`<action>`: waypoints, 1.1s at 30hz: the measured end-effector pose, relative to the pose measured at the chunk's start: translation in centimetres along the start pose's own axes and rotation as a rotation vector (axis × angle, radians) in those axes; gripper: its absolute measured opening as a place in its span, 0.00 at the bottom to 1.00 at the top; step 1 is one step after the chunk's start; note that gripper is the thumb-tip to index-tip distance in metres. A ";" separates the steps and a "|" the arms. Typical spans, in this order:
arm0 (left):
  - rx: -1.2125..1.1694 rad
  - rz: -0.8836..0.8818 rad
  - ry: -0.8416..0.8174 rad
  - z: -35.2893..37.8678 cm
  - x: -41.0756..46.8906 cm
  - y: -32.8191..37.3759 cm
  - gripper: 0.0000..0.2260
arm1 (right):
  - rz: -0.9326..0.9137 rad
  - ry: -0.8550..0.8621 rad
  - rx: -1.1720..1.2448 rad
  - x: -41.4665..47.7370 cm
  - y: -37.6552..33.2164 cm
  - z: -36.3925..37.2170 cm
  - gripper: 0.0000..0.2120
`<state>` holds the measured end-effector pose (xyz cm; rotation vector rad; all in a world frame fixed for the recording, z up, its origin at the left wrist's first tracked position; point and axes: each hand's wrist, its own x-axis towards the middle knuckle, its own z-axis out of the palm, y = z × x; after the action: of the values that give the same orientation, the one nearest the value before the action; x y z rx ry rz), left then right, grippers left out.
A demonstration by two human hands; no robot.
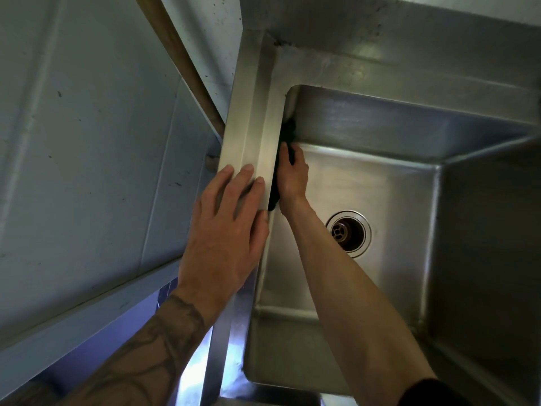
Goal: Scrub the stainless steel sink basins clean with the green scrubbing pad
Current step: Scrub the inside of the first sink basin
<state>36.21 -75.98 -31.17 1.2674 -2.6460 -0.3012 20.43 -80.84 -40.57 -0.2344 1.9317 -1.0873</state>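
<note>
Far left of our left hand: pale wall panel [87, 127], speckled, and a wooden pole [187, 63] leaning down behind the sink corner. Neither is in our way.

Left hand [222, 230]: open, fingers straight, palm flat on the sink rim [248, 118]. We judge it a brace, steadying us while the other arm leans in.

Just right of it, below the rim: the green pad [288, 130], looking nearly black in the shade, pressed flat on the basin's left wall and running up towards the back corner.

Right hand [292, 174]: holds the pad against that wall, thumb and fingers gripping it, forearm reaching down across the basin [380, 183]. The grip suits rubbing along the wall. The rim's overhang hides part of the pad and crowds the knuckles.

Right of that hand: the drain [348, 233], open, well apart from the pad. Floor and the other walls still need scrubbing, we judge.
</note>
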 end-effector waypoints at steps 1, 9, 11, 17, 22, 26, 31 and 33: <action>-0.002 0.003 0.002 0.0 0.0 0.0 0.23 | -0.027 -0.003 -0.027 -0.3 0.1 -0.2 0.20; -0.015 0.005 0.008 0.1 0.0 -0.1 0.23 | -0.150 0.053 0.008 -2.0 1.6 -0.3 0.14; -0.028 0.003 0.014 0.1 0.0 -0.2 0.22 | -0.004 0.039 -0.019 -1.5 1.4 0.4 0.18; -0.034 -0.004 -0.003 0.0 -0.1 -0.1 0.21 | -0.228 0.102 0.065 -5.1 1.4 -0.9 0.09; -0.049 -0.007 0.002 0.0 0.0 -0.2 0.21 | -0.145 0.031 0.012 -4.4 3.1 -0.7 0.13; -0.050 -0.008 -0.002 0.0 0.0 0.0 0.21 | -0.025 0.022 -0.025 -5.0 3.5 -0.5 0.16; -0.009 0.002 -0.002 -0.1 0.1 0.0 0.21 | -0.277 0.068 0.116 -8.6 3.8 -1.2 0.07; -0.025 -0.001 -0.002 -0.2 0.1 0.1 0.21 | -0.226 0.052 0.081 -7.5 4.4 -1.0 0.09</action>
<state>36.13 -76.05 -30.97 1.2617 -2.6345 -0.3354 25.17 -73.67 -39.19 -0.3909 1.9361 -1.3280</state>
